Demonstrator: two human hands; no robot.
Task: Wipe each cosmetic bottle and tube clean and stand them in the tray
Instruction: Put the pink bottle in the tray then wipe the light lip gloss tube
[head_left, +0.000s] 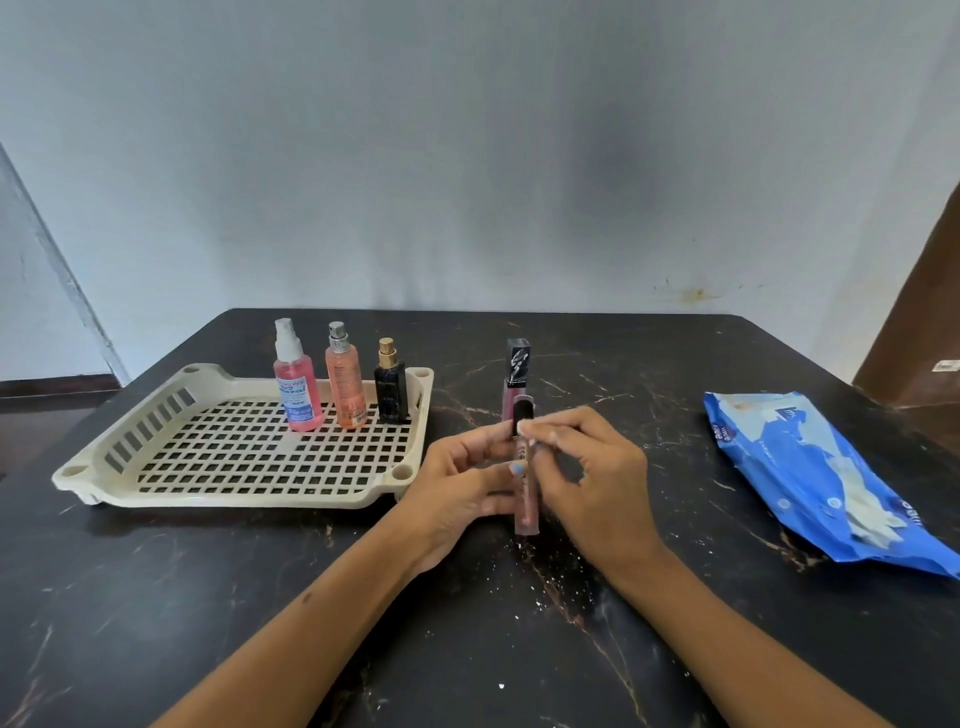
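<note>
Hidden: we are seeing the pink tube (525, 499) only in part, its middle covered by fingers; whether a wipe lies between fingertips and tube, we cannot tell.
Left hand (460, 486): curling around the tube, holding it upright right of the tray (156, 470).
Right hand (592, 467): pinching near the tube's black cap.
Second tube (515, 379): standing right of the tray, partly blocked behind the held tube.
Tray: three spray bottles (340, 379) are standing along its far edge.
Blue packet (810, 478): lying well right of the tray, cut off by the frame.
</note>
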